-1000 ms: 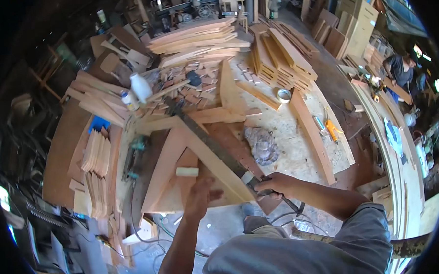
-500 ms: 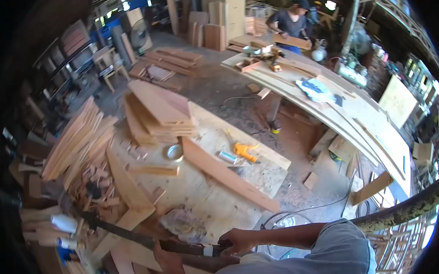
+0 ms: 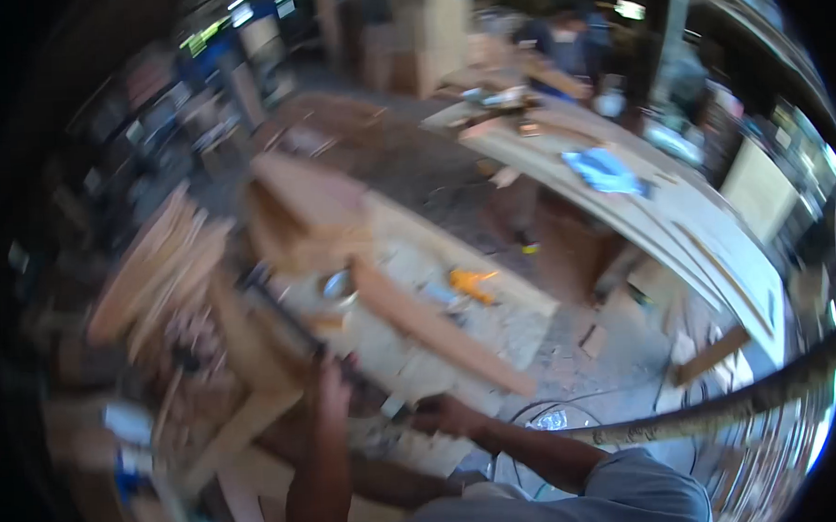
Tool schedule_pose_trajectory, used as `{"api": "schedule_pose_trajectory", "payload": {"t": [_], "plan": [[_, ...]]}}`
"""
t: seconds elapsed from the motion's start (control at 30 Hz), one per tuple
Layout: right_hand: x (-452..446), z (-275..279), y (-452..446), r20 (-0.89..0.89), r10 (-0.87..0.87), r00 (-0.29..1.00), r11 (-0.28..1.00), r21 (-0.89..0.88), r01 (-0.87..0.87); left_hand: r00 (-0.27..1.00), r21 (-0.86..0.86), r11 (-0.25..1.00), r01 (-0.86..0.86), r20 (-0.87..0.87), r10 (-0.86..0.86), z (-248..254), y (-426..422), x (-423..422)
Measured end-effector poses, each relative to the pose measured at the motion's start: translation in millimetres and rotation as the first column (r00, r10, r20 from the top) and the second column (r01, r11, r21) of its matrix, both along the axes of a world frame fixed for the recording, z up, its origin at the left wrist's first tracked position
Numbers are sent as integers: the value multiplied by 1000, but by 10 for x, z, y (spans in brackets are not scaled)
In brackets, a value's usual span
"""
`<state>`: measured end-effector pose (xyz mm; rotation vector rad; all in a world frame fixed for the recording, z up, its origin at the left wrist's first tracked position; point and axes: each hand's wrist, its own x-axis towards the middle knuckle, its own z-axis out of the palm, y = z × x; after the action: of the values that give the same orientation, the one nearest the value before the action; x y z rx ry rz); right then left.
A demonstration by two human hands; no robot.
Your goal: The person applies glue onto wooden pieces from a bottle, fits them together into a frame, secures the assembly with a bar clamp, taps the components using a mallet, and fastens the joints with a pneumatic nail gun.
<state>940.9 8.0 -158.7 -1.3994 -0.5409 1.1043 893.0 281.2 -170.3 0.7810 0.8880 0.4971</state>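
My left hand (image 3: pixel 332 386) is closed around a long dark bar-shaped tool (image 3: pixel 295 324), whose exact kind is blurred. The tool slants from the left hand up toward the board stacks, its far end over the low worktable (image 3: pixel 446 376). Near the tool's lower end, by a pale band, my right hand (image 3: pixel 446 416) is closed on it. Beyond the hands, a reddish-brown plank (image 3: pixel 440 327) lies across the worktable. An orange pistol-shaped tool (image 3: pixel 473 284) and a round tin (image 3: pixel 338 285) lie near that plank.
Stacked boards (image 3: pixel 308 205) stand at the worktable's back, more cut boards (image 3: pixel 153 273) at left. Wood scraps (image 3: pixel 193 336) are heaped below them. A long bench (image 3: pixel 658 213) with a blue-white cloth (image 3: pixel 603 172) runs along the right. Another person (image 3: pixel 558 50) stands behind it.
Both hands have moved up and forward with the dark tool. Its far end has swung upward, away from the left-hand scraps, over the worktable. The view is now blurred.
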Motion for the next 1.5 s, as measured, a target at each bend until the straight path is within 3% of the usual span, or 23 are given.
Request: {"api": "schedule_pose_trajectory", "payload": {"t": [0.1,0.17,0.27,0.3,0.33,0.37,0.43,0.47,0.5,0.57,0.67,0.73,0.77,0.83,0.9,1.0,1.03,1.17,1.27,1.33,1.4,1.47,1.5], "plan": [[137,-140,79,-201,-87,976,992,-107,66,995,20,996,90,-51,-89,-38,-3,-186],[243,-26,173,108,62,992,958,-285,-29,980,12,982,190,-56,-189,-70,-55,-297],[263,139,242,181,70,981,933,-360,0,957,80,969,233,158,-243,-140,-200,-1122],[244,289,259,273,153,950,860,-511,8,952,544,795,270,-29,-303,-90,-275,-1524],[279,356,269,353,245,903,768,-639,41,932,847,409,339,-246,-264,89,-391,-1906],[379,209,166,623,241,744,851,-504,146,985,401,900,170,-60,-159,444,-560,-2287],[319,387,200,890,114,441,928,-253,272,946,632,757,167,-319,58,512,-659,-3093],[290,550,333,881,53,471,949,-191,251,851,682,695,227,-487,200,510,-713,-3500],[253,665,434,864,-6,503,962,-133,239,909,611,781,-132,-239,341,271,-807,-3898],[-119,842,774,689,-6,725,986,-115,118,649,705,707,52,-562,513,437,-951,-4478],[-788,436,1160,434,241,868,962,-226,-154,565,539,824,175,-740,364,450,-1252,-4837],[-1445,123,1340,681,282,676,943,-66,-327,440,325,883,340,-884,156,531,-1377,-4729],[-1804,293,1395,659,401,636,910,-211,-356,504,666,672,324,-723,473,307,-1511,-4627],[-2297,235,1397,639,518,569,842,-262,-472,486,618,511,597,-786,383,144,-1562,-4488],[-2625,153,1369,529,712,461,700,-488,-521,587,642,610,464,-739,331,143,-1519,-4677],[-2961,165,1305,271,797,539,587,-557,-588,832,509,855,97,-513,211,140,-1415,-4987],[-3046,134,1265,274,788,551,597,-556,-578,836,511,852,109,-511,200,179,-1363,-5103],[-3274,-71,1091,-361,516,777,834,4,-552,845,411,812,414,-505,-176,565,-1111,-5494],[-3212,-15,1071,-338,257,905,959,-27,-282,889,536,729,425,-399,-225,718,-921,-5093],[-2916,320,1148,-350,-48,936,998,8,54,881,730,494,473,-401,-251,526,-694,-4833],[-2356,317,1069,-272,-220,937,965,79,249,930,924,145,355,-364,45,322,-310,-4550],[-1476,11,808,35,-105,994,947,309,89,869,902,124,413,-432,241,33,64,-4274],[-1156,-25,764,532,-265,804,931,359,69,779,850,66,522,-507,370,56,340,-4107]]}}
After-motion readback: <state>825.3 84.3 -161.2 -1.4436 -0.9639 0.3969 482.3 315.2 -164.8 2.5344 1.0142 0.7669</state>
